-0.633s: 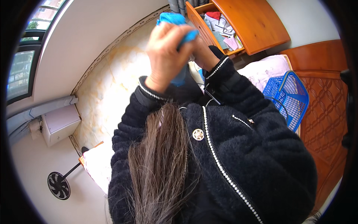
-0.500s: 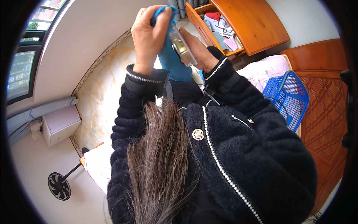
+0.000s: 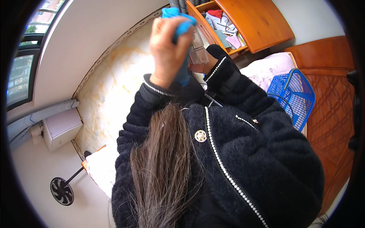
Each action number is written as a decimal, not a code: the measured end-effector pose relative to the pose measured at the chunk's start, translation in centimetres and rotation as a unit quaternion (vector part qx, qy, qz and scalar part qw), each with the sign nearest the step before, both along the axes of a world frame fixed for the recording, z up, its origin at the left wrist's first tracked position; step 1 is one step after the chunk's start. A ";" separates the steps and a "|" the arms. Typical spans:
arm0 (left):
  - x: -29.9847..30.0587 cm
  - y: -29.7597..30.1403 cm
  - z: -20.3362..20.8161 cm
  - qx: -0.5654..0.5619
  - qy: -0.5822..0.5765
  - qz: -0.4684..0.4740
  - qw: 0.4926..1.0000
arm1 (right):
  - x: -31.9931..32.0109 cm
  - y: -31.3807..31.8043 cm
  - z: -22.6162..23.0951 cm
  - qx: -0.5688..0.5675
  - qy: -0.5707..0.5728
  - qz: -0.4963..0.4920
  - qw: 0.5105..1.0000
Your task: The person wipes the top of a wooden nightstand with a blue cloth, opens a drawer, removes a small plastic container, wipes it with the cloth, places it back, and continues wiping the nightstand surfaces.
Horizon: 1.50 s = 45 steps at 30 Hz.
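My left hand (image 3: 167, 49) is closed around a bright blue cloth (image 3: 186, 26), which bunches above the fingers and hangs down behind the wrist. A clear plastic case (image 3: 198, 51) with compartments stands upright just right of the cloth. My right hand (image 3: 210, 64) holds the case from behind and below, its fingers largely hidden. Cloth and case overlap in the view; whether they touch is hard to tell.
An orange wooden cabinet (image 3: 253, 24) has a drawer (image 3: 202, 24) pulled out, filled with papers and cloths. A blue plastic basket (image 3: 300, 93) rests beside the pale bedding (image 3: 262, 70). To the left stand a white box-like cabinet (image 3: 62, 127) and a black fan (image 3: 62, 191).
My left hand has moved right and slightly down with the cloth, across part of the case. The case has turned and shifted right, and my right hand is more hidden behind it.
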State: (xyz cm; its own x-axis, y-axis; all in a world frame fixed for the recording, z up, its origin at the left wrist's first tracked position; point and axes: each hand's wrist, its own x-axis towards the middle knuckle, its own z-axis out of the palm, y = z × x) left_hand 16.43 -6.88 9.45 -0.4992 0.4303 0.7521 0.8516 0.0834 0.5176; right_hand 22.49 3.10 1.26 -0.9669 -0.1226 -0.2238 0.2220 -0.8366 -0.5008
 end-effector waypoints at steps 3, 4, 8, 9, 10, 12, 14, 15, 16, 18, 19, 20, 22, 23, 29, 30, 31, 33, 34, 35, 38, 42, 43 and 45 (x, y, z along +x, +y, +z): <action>-1.2 0.3 0.1 0.050 -0.093 0.021 0.994 | -0.6 0.1 -1.4 -0.239 0.052 0.102 0.964; -1.0 0.1 0.1 0.036 -0.050 0.025 0.998 | -0.9 -0.1 -1.9 -0.284 0.049 0.114 0.951; 3.0 -0.1 -0.3 -0.063 0.000 -0.047 0.997 | -1.2 -0.1 -2.6 -0.260 0.066 0.098 0.958; 3.5 -0.1 -0.3 -0.089 0.014 -0.063 0.994 | -1.2 -0.1 -2.7 -0.243 0.059 0.086 0.964; 3.7 0.0 -0.2 -0.105 0.040 -0.084 0.990 | -1.0 -0.2 -2.6 -0.206 0.044 0.063 0.976; 2.6 0.2 -0.1 -0.082 0.016 -0.040 0.996 | -0.9 -0.3 -2.6 -0.137 0.009 0.020 0.990; -0.1 0.4 0.2 -0.062 0.040 0.029 0.997 | -1.0 -0.4 -2.6 -0.164 0.003 0.054 0.985; -1.6 0.3 0.3 -0.053 -0.005 0.044 0.998 | -1.2 -0.5 -2.6 -0.252 0.047 0.103 0.961; -2.6 0.3 0.4 -0.044 -0.053 0.058 0.996 | -1.4 -0.4 -2.7 -0.354 0.120 0.180 0.910; -2.7 0.3 0.2 -0.045 -0.033 0.064 0.996 | -2.0 -0.2 -2.9 -0.353 0.124 0.181 0.910; -1.9 0.2 0.1 -0.044 -0.024 0.063 0.997 | -2.2 0.0 -3.0 -0.342 0.139 0.170 0.914; -0.7 0.1 0.0 -0.046 -0.016 0.058 0.997 | -2.3 0.0 -3.0 -0.331 0.152 0.159 0.917; 2.2 0.1 -0.3 -0.078 0.056 -0.019 0.995 | -2.3 -0.1 -3.1 -0.296 0.123 0.126 0.939; 3.7 -0.4 -0.4 -0.117 0.061 -0.048 0.990 | -2.0 -0.2 -3.1 -0.268 0.100 0.106 0.952; 0.8 0.8 -0.4 -0.084 0.079 0.000 0.993 | -1.4 -0.8 -3.3 -0.079 -0.029 -0.020 0.996; -0.5 1.1 -0.4 -0.065 0.065 0.029 0.995 | -1.5 -0.8 -3.3 -0.093 -0.044 -0.015 0.995; -1.7 1.3 -0.2 -0.045 0.024 0.052 0.997 | -1.6 -0.5 -3.2 -0.260 0.055 0.105 0.958; -2.3 1.1 0.1 -0.020 -0.033 0.071 0.997 | -1.7 -0.5 -2.9 -0.267 0.074 0.140 0.951; -1.9 1.0 0.2 -0.035 -0.003 0.053 0.998 | -1.9 -0.7 -2.7 -0.285 0.121 0.156 0.938; -0.8 0.7 0.2 -0.048 0.023 0.040 0.998 | -1.8 -0.9 -2.5 -0.191 0.033 0.076 0.978; 3.7 -0.1 -0.2 -0.103 0.042 -0.036 0.993 | -2.0 -2.3 -1.9 -0.017 0.073 -0.101 0.992; 2.7 0.5 -0.8 -0.080 0.080 -0.012 0.993 | -1.3 -1.6 -2.0 -0.021 -0.002 -0.033 0.999; 1.4 0.6 -0.9 -0.063 0.060 0.015 0.996 | -1.3 -1.3 -2.0 -0.022 -0.016 -0.015 1.000; -1.7 0.6 -1.1 -0.026 -0.017 0.052 0.998 | -1.3 -0.6 -2.2 -0.138 0.016 0.073 0.988</action>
